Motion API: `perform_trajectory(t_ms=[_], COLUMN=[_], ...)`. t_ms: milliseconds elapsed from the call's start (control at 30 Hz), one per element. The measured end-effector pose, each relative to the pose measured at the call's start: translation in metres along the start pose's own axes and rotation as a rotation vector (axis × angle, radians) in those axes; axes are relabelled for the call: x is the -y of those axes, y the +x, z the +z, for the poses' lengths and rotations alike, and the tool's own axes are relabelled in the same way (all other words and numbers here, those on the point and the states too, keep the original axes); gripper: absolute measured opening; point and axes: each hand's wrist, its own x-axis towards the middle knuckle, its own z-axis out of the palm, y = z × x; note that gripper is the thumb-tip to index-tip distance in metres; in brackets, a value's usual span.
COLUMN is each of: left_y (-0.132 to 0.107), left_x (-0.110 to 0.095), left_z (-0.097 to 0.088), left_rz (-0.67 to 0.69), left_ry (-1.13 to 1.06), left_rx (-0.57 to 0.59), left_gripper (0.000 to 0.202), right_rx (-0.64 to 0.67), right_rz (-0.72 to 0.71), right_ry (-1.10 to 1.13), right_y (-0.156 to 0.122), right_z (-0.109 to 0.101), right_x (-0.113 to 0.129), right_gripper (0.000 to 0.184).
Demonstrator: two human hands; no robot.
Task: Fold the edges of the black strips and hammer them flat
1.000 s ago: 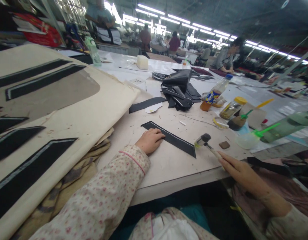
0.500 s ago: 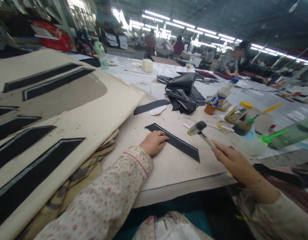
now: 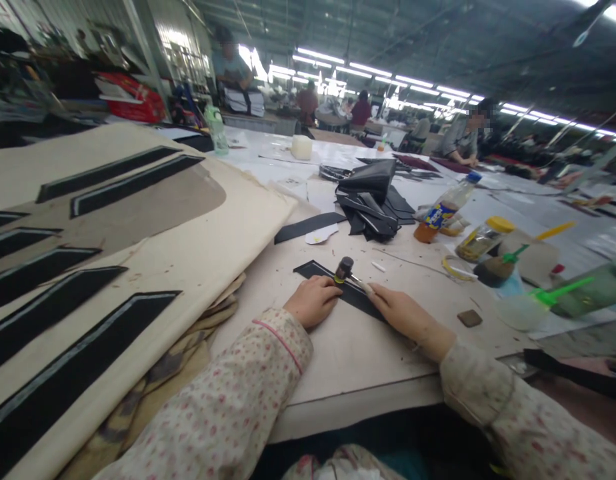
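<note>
The black strip (image 3: pixel 352 299) lies slantwise on the counter (image 3: pixel 368 363). The left hand (image 3: pixel 314 301) rests palm down at its near edge, fingers close together; whether they grip it cannot be told. The right hand (image 3: pixel 405 317) has its fingers closed around the handle of a small hammer (image 3: pixel 345 269), whose dark head is at the strip, just beside the left fingertips; contact is unclear. A heap of black pieces (image 3: pixel 371 200) lies beyond, with a Pepsi bottle (image 3: pixel 438 220) to its right.
</note>
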Motion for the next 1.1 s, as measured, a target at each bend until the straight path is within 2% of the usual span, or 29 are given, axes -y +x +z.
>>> perform_trajectory(t_ms=[67, 133, 267, 400, 467, 567, 667, 733, 833, 900, 967, 1000, 1033, 1100], left_y=[0.0, 0.0, -0.001, 0.0, 0.0, 0.0, 0.0, 0.0, 0.0, 0.0, 0.0, 0.0, 0.0, 0.0], left_x=[0.001, 0.001, -0.001, 0.0, 0.0, -0.006, -0.017, -0.023, -0.023, -0.018, -0.014, -0.012, -0.011, -0.012], left_z=[0.0, -0.001, -0.004, -0.002, -0.002, -0.006, -0.013, -0.015, -0.01, -0.003, 0.001, 0.002, 0.003, 0.002], left_rz=[-0.001, 0.007, 0.006, -0.008, -0.027, -0.013, 0.032, 0.035, -0.005, -0.043, -0.064, -0.065, -0.066, -0.073], left_ry=[-0.003, -0.005, 0.012, 0.011, 0.002, -0.031, -0.06, -0.052, -0.014, -0.007, -0.014, -0.018, -0.02, -0.026], left_rx=[-0.003, 0.006, 0.04, 0.05, 0.034, -0.049, -0.219, -0.268, -0.121, -0.014, 0.019, 0.017, 0.013, 0.01], left_gripper=[0.026, 0.026, 0.026, 0.024, 0.023, 0.022, 0.018, 0.018, 0.014, 0.011, 0.01, 0.01, 0.01, 0.01], right_rx=[0.051, 0.022, -0.063, -0.08, -0.073, 0.043, 0.176, 0.217, 0.275, 0.298, 0.221, 0.133, 0.021, -0.206], right_rz=[-0.011, 0.003, 0.178, 0.312, 0.369, 0.386, 0.323, 0.285, 0.267, 0.267, 0.258, 0.254, 0.254, 0.282], right_ry=[0.006, 0.041, 0.188, 0.32, 0.468, 0.691, 0.661, 0.594, 0.614, 0.692, 0.711, 0.641, 0.532, 0.154], right_y=[0.006, 0.008, 0.007, 0.007, 0.006, -0.002, -0.012, -0.018, -0.022, -0.021, -0.015, -0.011, -0.006, 0.007], right_z=[0.002, -0.001, -0.014, -0.028, -0.033, -0.035, -0.026, -0.017, -0.005, -0.004, -0.011, -0.016, -0.022, -0.033], right_x=[-0.002, -0.009, -0.035, -0.061, -0.066, -0.058, -0.037, -0.024, -0.013, -0.014, -0.023, -0.031, -0.041, -0.065], right_gripper=[0.038, 0.039, 0.043, 0.045, 0.044, 0.042, 0.038, 0.038, 0.04, 0.042, 0.044, 0.044, 0.045, 0.044])
